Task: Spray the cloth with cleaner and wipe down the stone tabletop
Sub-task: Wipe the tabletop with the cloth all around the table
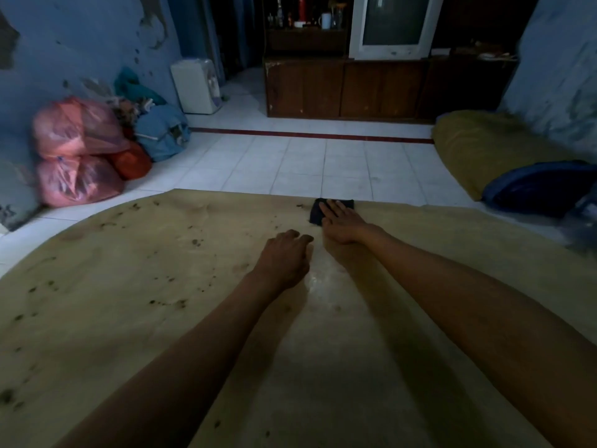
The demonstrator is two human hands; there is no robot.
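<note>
Starting at the far left, pink plastic bags (76, 150) sit heaped on the tiled floor (290, 163) against the blue wall, with a blue bundle (161, 132) just beside them. Nearer the camera spreads the tan stone surface (129, 286), its left half speckled with dark spots and a paler, wet-looking patch showing near the middle.

The left hand (284, 257) rests palm down near the centre of the surface, fingers loosely curled with the tips touching the stone — its grip has hold of nothing.

Just to its right, the right hand (342, 221) reaches further out, flat and fully spread, pressing down on a dark cloth (318, 211) at the far edge of the surface. The cloth lies under the fingers rather than gathered in a closed grip; part of it shows to the left of the fingers and beyond the fingertips.

Farther right, on the floor, lies a mustard-coloured mattress (484, 147) with a blue bag (536, 185) on its near end.
</note>
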